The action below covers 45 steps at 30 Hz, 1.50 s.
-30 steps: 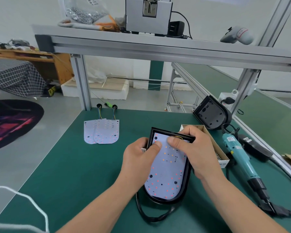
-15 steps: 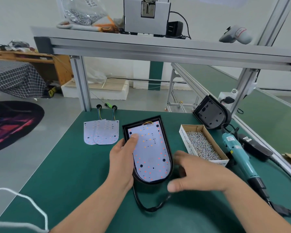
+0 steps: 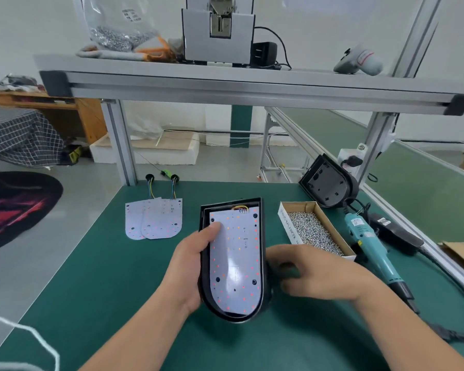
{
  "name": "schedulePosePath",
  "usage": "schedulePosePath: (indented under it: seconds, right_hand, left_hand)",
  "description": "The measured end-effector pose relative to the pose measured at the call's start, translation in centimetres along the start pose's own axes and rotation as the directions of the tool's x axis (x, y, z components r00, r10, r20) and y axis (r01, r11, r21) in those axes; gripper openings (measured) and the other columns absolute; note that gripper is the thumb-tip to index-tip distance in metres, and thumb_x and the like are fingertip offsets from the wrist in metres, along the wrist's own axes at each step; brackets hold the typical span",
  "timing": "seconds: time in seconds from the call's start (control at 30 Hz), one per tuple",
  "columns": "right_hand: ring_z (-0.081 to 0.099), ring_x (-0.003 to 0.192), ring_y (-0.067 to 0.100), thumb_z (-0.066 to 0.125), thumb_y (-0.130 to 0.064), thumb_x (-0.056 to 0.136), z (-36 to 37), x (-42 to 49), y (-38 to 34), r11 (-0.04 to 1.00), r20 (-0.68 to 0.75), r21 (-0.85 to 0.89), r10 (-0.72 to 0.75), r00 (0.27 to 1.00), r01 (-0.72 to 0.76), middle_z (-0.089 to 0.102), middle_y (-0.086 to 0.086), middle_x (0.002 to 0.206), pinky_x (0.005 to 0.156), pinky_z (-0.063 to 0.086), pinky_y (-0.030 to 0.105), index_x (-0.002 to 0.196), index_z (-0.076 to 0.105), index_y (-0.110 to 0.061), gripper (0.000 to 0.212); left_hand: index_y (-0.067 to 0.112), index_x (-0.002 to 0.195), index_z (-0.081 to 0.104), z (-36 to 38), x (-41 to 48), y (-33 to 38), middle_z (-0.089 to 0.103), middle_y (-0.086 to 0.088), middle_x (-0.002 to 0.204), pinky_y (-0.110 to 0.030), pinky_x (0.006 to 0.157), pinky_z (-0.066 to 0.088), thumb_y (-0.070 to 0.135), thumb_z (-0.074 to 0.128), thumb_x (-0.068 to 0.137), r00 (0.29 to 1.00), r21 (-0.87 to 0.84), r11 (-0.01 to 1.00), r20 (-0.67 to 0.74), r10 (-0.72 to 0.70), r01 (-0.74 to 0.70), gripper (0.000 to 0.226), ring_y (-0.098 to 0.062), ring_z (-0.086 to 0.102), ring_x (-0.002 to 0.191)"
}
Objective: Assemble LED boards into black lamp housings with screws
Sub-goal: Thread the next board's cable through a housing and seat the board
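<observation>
— How far along?
— One board [image 3: 235, 263] sits in the housing [image 3: 203, 287]. My left hand [image 3: 190, 266] grips its left side at the middle of the table [image 3: 105, 277], thumb on the board. Its holes look dark, so I judge no screw is in.
— Your right hand [image 3: 314, 274]?
— Beside the housing's right side, fingers curled, blurred; I cannot tell if it holds anything.
— What's left?
— Screws [image 3: 314, 231] and driver [image 3: 370, 245] lie by the right edge. Spare boards [image 3: 153, 220] lie near the far edge, and a second housing [image 3: 328, 183] at the far right corner is unfilled.

Grey box [image 3: 217, 36] on aluminium shelf [image 3: 252, 84]; checked cloth [image 3: 16, 135] far left; rug [image 3: 16, 207] on floor [image 3: 78, 236].
</observation>
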State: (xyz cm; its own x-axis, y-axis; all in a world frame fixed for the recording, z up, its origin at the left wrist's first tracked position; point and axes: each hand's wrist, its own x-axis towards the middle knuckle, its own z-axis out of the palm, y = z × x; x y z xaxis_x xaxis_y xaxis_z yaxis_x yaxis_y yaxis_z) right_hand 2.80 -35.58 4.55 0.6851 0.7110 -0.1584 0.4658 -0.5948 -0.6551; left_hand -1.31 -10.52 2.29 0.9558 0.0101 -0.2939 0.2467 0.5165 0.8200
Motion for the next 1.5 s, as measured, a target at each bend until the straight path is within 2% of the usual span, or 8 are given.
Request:
schedulePosePath:
  seconds: [0.2,0.43,0.67,0.9,1.03,1.17,1.37,1.5]
  right_hand:
    - [0.062,0.083,0.022,0.057,-0.055,0.093,0.7,0.9,-0.7,0.925,-0.18,-0.344,0.105,0.978,-0.162,0.066,0.004,0.09,0.079,0.054,0.047,0.101,0.067,-0.012,0.045]
    - [0.055,0.103,0.022,0.05,-0.003,0.099,0.7,2.3,0.6,0.675,-0.274,-0.681,0.127,0.953,-0.286,0.059,0.002,0.106,0.09,0.052,0.035,0.093,0.06,-0.014,0.017]
    - [0.038,0.093,0.016,0.05,0.002,0.098,0.9,2.3,1.2,0.694,-0.301,-0.669,0.077,0.95,-0.268,0.044,-0.003,0.097,0.088,0.052,0.032,0.091,0.047,-0.021,0.024]
    - [0.037,0.103,0.021,0.048,0.008,0.09,0.9,2.4,0.4,0.657,-0.257,-0.705,0.116,0.96,-0.268,0.045,0.002,0.111,0.093,0.05,0.036,0.109,0.053,-0.015,0.031]
    - [0.052,0.113,0.033,0.048,0.008,0.095,1.0,2.1,0.2,0.761,-0.293,-0.584,0.127,0.948,-0.282,0.052,0.01,0.118,0.092,0.054,0.051,0.116,0.057,-0.006,0.027]
    - [0.053,0.114,0.034,0.048,-0.005,0.103,0.6,2.5,0.5,0.754,-0.226,-0.616,0.106,0.968,-0.226,0.046,0.008,0.12,0.092,0.053,0.05,0.119,0.059,-0.006,0.02]
    - [0.044,0.098,0.016,0.04,-0.025,0.097,0.6,1.7,1.1,0.769,-0.138,-0.639,-0.09,0.986,-0.02,0.052,-0.007,0.1,0.077,0.049,0.04,0.089,0.063,-0.02,0.025]
    - [0.046,0.076,0.007,0.047,-0.036,0.081,0.3,0.8,-0.3,0.886,-0.035,-0.459,-0.084,0.996,0.059,0.048,-0.003,0.079,0.059,0.041,0.028,0.075,0.05,-0.014,0.023]
  left_hand:
    - [-0.011,0.121,0.065,-0.7,-0.3,1.2,0.072,-0.034,0.12,-0.055,0.087,0.059,0.044,0.086,0.073,0.988,0.152,0.978,0.084,0.133,-0.145,0.076,-0.054,0.071,0.106]
    - [0.003,0.107,0.078,-2.2,-0.6,3.0,0.078,-0.026,0.107,-0.044,0.073,0.063,0.039,0.084,0.076,0.96,0.222,0.938,0.151,0.235,-0.264,0.048,-0.041,0.078,0.089]
    - [0.002,0.112,0.078,-2.0,-1.0,3.2,0.075,-0.027,0.116,-0.051,0.082,0.063,0.049,0.089,0.065,0.981,0.164,0.972,0.114,0.154,-0.171,0.067,-0.043,0.076,0.095]
    - [0.006,0.092,0.083,-0.5,-2.7,3.1,0.073,-0.015,0.084,-0.028,0.051,0.059,0.037,0.101,0.055,0.912,0.061,0.991,0.39,-0.131,0.116,0.052,-0.027,0.074,0.067]
    - [-0.008,0.127,0.07,0.5,-4.3,1.3,0.07,-0.038,0.117,-0.043,0.083,0.063,0.033,0.084,0.088,0.776,0.109,0.952,0.555,-0.298,0.287,0.058,-0.044,0.075,0.104]
    - [-0.004,0.143,0.06,1.5,-4.9,-2.2,0.057,-0.034,0.146,-0.057,0.116,0.044,0.025,0.078,0.093,0.742,0.235,0.932,0.564,-0.362,0.276,0.061,-0.049,0.058,0.134]
    - [-0.002,0.146,0.058,1.0,-4.2,-2.1,0.052,-0.031,0.153,-0.062,0.125,0.031,0.02,0.069,0.101,0.759,0.313,0.925,0.542,-0.36,0.216,0.051,-0.055,0.042,0.146]
    - [0.003,0.143,0.062,0.3,-3.6,-0.2,0.06,-0.025,0.148,-0.05,0.113,0.049,0.023,0.062,0.104,0.806,0.286,0.943,0.511,-0.298,0.167,0.044,-0.041,0.061,0.134]
